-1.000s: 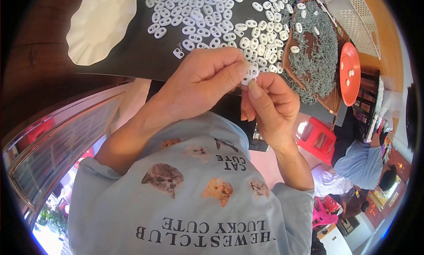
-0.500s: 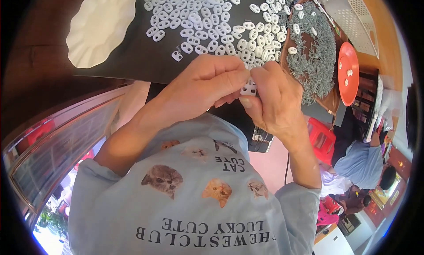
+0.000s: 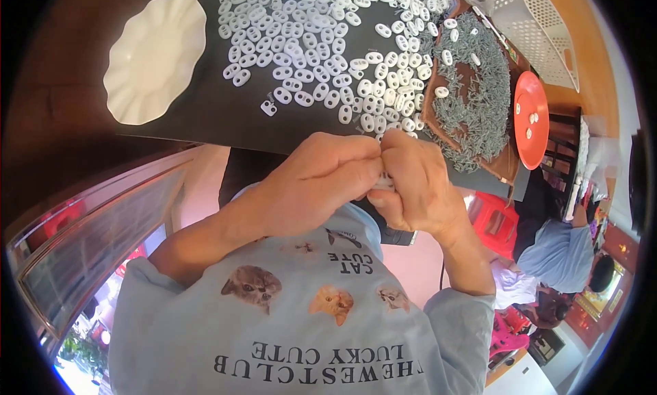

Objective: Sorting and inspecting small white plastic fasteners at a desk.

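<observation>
By black mat (image 3: 195,118), hands (image 3: 325,170) pinching white piece (image 3: 384,181), loose pieces (image 3: 282,73), grey fasteners (image 3: 472,131), red plate (image 3: 535,94)

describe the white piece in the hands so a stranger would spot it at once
Start at the dark tabletop with its spread of white oval pieces. By its near edge, the left hand and right hand meet; the small white piece peeks out between them, mostly hidden. Unlike the loose ones, this one is held.

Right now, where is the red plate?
In the head view, the red plate is on the right, beside the heap of grey pieces and below the white perforated basket in the picture.
</observation>
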`<state>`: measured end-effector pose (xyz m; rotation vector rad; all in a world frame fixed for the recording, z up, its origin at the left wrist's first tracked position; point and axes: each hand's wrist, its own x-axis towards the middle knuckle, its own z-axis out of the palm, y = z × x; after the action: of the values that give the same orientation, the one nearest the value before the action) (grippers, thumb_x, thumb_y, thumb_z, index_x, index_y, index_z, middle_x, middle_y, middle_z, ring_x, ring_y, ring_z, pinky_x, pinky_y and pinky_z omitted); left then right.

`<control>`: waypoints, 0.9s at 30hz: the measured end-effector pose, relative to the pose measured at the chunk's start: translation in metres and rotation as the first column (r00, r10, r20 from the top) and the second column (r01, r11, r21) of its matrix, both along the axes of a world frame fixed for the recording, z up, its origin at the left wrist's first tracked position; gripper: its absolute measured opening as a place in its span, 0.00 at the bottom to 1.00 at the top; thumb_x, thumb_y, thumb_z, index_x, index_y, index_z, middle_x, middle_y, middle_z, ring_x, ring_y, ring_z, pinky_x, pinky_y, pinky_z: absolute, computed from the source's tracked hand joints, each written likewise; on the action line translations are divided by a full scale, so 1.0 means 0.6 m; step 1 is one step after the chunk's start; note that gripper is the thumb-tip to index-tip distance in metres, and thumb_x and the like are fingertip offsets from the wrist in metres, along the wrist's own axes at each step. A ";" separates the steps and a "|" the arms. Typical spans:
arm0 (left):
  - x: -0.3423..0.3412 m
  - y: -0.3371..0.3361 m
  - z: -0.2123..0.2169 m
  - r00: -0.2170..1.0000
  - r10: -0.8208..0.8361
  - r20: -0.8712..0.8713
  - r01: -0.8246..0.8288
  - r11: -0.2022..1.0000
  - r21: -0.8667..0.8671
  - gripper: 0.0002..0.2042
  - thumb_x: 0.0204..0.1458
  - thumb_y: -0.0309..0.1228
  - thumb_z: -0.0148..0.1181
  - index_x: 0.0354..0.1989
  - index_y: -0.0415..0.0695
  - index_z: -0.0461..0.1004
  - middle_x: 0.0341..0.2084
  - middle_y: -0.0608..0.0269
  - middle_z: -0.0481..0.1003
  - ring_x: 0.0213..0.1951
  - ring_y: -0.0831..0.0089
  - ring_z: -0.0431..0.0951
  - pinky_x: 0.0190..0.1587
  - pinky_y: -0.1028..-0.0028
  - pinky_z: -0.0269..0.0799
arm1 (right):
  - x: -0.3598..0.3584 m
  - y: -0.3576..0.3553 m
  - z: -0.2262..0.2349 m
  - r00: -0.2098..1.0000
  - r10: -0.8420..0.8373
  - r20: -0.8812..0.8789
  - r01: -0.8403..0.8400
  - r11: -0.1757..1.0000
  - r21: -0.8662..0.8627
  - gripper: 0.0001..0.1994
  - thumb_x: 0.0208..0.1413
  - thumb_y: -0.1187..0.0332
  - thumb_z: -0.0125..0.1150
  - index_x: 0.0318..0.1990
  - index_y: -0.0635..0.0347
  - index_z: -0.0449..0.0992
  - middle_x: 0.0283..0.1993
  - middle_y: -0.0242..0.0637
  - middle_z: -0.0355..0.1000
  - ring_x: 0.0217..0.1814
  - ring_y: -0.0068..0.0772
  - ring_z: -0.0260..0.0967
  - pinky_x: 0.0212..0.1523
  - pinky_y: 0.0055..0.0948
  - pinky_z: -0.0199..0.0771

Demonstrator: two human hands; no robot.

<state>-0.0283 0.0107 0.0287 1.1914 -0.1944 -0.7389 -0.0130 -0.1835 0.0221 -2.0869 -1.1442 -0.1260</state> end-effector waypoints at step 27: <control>0.027 0.022 -0.024 0.932 0.021 0.361 -0.073 0.989 0.131 0.13 0.62 0.33 0.47 0.26 0.39 0.65 0.18 0.72 0.60 0.22 0.84 0.56 0.24 0.79 0.52 | 0.003 -0.011 0.013 0.842 -0.022 -0.539 0.069 0.995 0.068 0.17 0.66 0.59 0.42 0.42 0.67 0.69 0.30 0.38 0.66 0.29 0.31 0.65 0.31 0.26 0.64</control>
<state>-0.0122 0.0238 0.0145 1.4595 -0.4205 -0.4931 -0.0112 -0.1902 0.0300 -1.8963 -0.7279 0.3674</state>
